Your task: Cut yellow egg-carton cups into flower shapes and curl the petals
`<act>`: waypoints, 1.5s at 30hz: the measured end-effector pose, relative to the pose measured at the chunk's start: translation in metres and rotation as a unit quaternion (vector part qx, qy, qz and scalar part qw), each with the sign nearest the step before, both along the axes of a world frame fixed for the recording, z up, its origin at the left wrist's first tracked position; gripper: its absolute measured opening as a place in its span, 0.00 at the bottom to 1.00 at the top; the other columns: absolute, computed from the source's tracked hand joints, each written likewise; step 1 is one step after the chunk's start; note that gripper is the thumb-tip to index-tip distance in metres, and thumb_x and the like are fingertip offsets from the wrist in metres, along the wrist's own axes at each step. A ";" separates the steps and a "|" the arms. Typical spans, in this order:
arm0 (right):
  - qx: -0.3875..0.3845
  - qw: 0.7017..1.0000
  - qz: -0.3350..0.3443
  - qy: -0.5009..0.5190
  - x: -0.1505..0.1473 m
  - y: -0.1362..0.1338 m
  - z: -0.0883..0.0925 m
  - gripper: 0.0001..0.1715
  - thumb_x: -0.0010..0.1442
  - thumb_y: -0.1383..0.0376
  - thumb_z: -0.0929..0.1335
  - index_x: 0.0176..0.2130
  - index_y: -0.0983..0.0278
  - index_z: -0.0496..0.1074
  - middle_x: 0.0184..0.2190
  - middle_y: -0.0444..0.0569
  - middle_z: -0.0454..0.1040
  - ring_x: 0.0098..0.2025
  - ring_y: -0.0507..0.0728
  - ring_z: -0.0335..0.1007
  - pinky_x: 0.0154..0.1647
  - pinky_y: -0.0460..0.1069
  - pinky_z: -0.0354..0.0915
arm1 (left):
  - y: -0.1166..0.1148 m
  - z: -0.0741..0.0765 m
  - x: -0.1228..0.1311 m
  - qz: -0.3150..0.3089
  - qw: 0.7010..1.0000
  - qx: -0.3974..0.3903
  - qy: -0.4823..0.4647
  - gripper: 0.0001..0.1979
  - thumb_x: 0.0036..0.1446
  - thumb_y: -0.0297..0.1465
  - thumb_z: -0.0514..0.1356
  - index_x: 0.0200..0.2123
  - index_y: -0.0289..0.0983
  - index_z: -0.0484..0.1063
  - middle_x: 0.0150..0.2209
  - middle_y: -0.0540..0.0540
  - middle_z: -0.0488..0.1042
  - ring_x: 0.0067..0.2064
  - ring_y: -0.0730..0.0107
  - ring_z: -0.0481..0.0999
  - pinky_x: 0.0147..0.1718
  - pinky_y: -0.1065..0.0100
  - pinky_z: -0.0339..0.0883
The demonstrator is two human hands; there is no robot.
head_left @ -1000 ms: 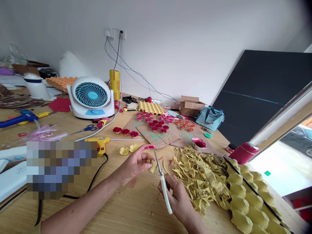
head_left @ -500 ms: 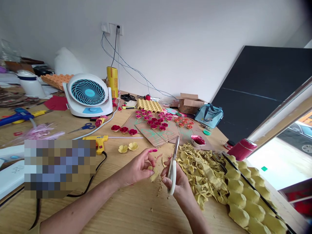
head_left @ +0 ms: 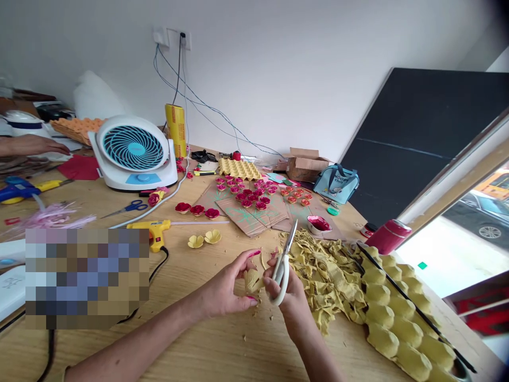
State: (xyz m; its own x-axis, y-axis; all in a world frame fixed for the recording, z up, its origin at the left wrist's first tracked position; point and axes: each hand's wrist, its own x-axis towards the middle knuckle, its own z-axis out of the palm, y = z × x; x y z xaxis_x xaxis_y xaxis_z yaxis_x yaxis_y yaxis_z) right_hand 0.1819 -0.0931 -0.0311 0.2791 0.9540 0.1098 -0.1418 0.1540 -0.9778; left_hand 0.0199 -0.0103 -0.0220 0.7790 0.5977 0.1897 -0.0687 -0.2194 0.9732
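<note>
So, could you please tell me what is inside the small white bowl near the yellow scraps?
The bowl holds a deep red substance, with pinkish-red smears near its rim. Its bottom cannot be seen because the red covers it.

1. Daylight from the right leaves the flat, pale ground outside glaring white.
2. The smooth white wall greys toward the left.
3. A blocky, multicoloured mosaic obscures part of the lower left.
4. Dark vignetting rounds the upper right corner.
</note>
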 end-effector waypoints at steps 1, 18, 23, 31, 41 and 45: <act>0.003 1.000 -0.007 0.012 0.001 0.000 0.000 0.24 0.53 0.55 0.75 0.45 0.60 0.67 0.29 0.41 0.69 0.27 0.51 0.60 0.28 0.46 0.58 | -0.001 -0.001 0.001 0.004 1.000 -0.011 -0.002 0.42 0.47 0.24 0.67 0.64 0.42 0.55 0.51 0.43 0.70 0.53 0.57 0.72 0.57 0.56 0.61; 0.026 1.000 -0.017 -0.001 -0.013 -0.001 -0.009 0.22 0.55 0.56 0.74 0.45 0.60 0.66 0.29 0.39 0.65 0.28 0.50 0.59 0.30 0.46 0.59 | -0.013 0.005 0.008 0.006 0.930 -0.331 -0.161 0.33 0.47 0.29 0.71 0.56 0.41 0.65 0.55 0.42 0.75 0.56 0.60 0.73 0.53 0.63 0.62; 0.032 0.998 -0.034 -0.036 -0.014 -0.001 -0.011 0.21 0.57 0.55 0.73 0.44 0.60 0.65 0.30 0.40 0.66 0.29 0.51 0.60 0.31 0.47 0.59 | -0.012 -0.001 0.010 0.030 0.930 -0.329 -0.163 0.32 0.46 0.31 0.72 0.54 0.40 0.66 0.50 0.42 0.78 0.51 0.62 0.75 0.51 0.64 0.63; 0.027 0.993 -0.001 -0.114 -0.007 -0.007 -0.003 0.18 0.61 0.53 0.69 0.44 0.60 0.64 0.31 0.41 0.65 0.30 0.53 0.60 0.31 0.47 0.59 | -0.002 -0.003 0.008 0.080 0.928 -0.314 -0.181 0.32 0.45 0.29 0.72 0.54 0.39 0.67 0.43 0.46 0.79 0.45 0.66 0.75 0.44 0.68 0.63; -0.016 0.935 0.017 -0.355 0.000 -0.008 -0.014 0.10 0.60 0.60 0.68 0.32 0.61 0.62 0.36 0.46 0.66 0.42 0.59 0.57 0.46 0.52 0.56 | 0.010 0.005 0.003 0.162 0.902 -0.337 -0.216 0.32 0.44 0.26 0.72 0.53 0.38 0.67 0.32 0.54 0.74 0.29 0.79 0.68 0.34 0.73 0.62; -0.011 0.909 0.025 -0.415 0.000 -0.008 -0.015 0.10 0.61 0.61 0.67 0.33 0.61 0.61 0.36 0.46 0.66 0.43 0.60 0.56 0.47 0.53 0.56 | 0.011 0.004 0.003 0.170 0.900 -0.334 -0.224 0.32 0.45 0.27 0.72 0.53 0.37 0.67 0.29 0.55 0.73 0.29 0.79 0.69 0.33 0.74 0.62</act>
State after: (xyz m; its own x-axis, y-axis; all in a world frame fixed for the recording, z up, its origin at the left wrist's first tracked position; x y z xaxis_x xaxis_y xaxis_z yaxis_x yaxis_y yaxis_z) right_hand 0.1816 -0.1013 -0.0463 0.0648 0.9677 0.2437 0.6403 0.1469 -0.7540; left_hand 0.0224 0.0008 -0.0182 0.4638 0.8844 -0.0513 -0.5255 0.3213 0.7877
